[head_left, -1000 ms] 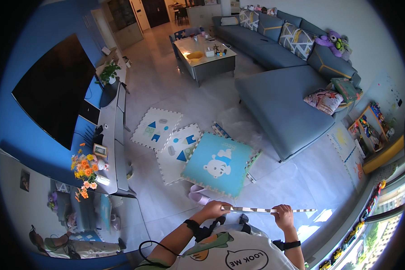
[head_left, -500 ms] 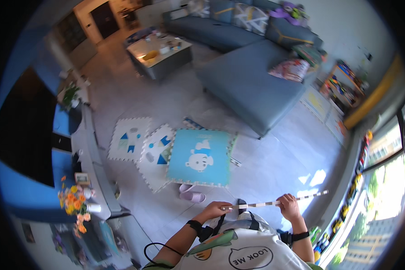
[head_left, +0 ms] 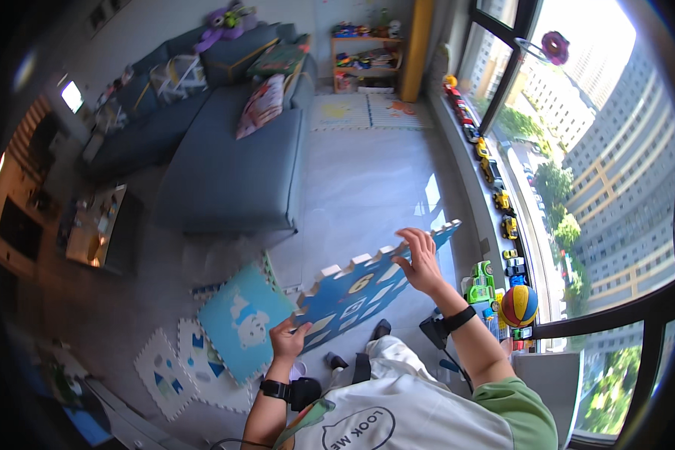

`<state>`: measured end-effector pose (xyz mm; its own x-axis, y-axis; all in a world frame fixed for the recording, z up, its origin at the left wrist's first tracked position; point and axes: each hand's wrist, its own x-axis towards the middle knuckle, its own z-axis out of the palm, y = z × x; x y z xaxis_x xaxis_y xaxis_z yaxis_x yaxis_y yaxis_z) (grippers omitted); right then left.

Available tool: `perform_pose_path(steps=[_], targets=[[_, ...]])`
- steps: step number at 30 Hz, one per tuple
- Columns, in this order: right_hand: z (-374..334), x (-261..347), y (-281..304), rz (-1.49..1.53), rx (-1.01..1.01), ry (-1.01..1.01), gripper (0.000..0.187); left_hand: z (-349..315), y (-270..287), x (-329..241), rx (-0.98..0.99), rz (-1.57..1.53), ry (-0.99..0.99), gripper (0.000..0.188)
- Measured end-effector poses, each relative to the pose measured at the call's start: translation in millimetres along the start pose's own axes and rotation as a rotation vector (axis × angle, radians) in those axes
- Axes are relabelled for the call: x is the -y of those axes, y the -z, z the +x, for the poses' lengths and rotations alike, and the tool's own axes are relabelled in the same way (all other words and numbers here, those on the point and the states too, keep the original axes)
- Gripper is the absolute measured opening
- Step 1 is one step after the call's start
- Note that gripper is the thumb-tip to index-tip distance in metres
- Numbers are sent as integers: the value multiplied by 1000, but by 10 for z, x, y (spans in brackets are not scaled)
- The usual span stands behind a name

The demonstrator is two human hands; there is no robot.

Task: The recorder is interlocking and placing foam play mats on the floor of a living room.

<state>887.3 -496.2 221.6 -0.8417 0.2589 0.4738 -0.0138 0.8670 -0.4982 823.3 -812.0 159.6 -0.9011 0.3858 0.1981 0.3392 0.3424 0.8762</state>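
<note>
Coffee table [head_left: 116, 236]: far left, well apart from my working area
Left white mat [head_left: 165, 375]: flat on the floor [head_left: 360, 180], just beside the second white one
Right white mat [head_left: 208, 367]: on the floor, partly covered by the turquoise mat [head_left: 244, 322]
Sofa [head_left: 232, 172]: behind the mats, seen from my camera
Left hand [head_left: 286, 341]: at the left end of the blue mat [head_left: 345, 300]; I read the fingers as clamped on it, thumb on the near face, the other fingers mostly hidden
Blue mat: off the floor, in front of the body, stood up at a tilt with its toothed edge uppermost and its printed face toward me; I judge the step in hand to be handling the mat in the air
Right hand [head_left: 422, 264]: at the upper edge, fingers reaching over it, thumb on the near side; I cannot tell whether they clamp; I judge that the next move calls for a sure hold here and both hands working in step
Green toy truck [head_left: 481, 283]: right of the mat, apart from it
Ball [head_left: 519, 306]: just beside the truck, near the window
</note>
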Motion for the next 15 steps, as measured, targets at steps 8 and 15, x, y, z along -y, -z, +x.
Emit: perform_pose_path(steps=[8,15], targets=[[-1251,-1511,-368,295,11,-864,54,842,-53,-95,-156,-224,128,12],[-1626,-1738,-541,1059,251,-1506,49,1565,66,-441,-326,-524,167,20]])
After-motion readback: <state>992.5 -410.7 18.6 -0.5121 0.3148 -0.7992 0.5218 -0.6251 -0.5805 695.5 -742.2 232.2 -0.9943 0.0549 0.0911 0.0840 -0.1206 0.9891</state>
